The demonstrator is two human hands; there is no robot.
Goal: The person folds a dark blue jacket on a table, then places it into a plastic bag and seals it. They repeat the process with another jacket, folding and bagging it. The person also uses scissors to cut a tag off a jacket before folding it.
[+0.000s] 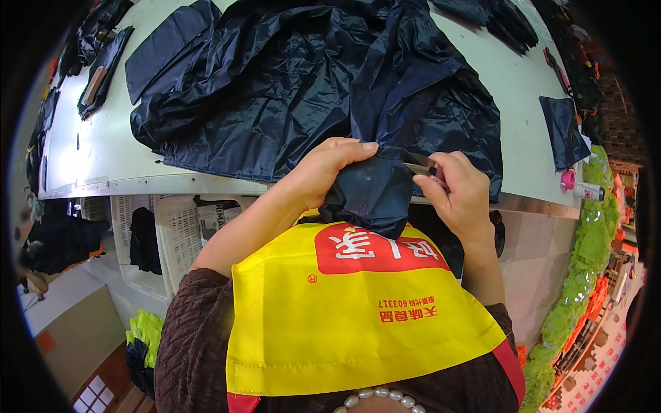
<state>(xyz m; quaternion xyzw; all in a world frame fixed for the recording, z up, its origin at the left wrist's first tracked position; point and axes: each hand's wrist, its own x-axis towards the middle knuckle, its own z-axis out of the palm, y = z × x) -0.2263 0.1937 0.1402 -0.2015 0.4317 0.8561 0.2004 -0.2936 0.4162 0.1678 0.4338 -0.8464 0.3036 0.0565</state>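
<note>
I saw the left hand [329, 168] clamped over a fold of the dark navy garment [310, 82], fingers curled across the top and thumb under, pinching the cloth where it hung off the table [103, 148] edge. The right hand [456, 189] was closed round a small tool [418, 165], dark with a metal glint, its tip touching the same fold just beside the left fingertips. I could not tell what kind of tool it was.

Most of the garment lay spread and crumpled across the white table, reaching from its near edge toward the far side; the gripped part drooped down against my yellow apron [344, 316].

Loose navy pieces [563, 131] sat to the right on the table, with a pink-capped object [569, 180] near them. White crates [172, 234] stood below the table on the left, and a stack of green cloth [585, 275] ran down the right.
</note>
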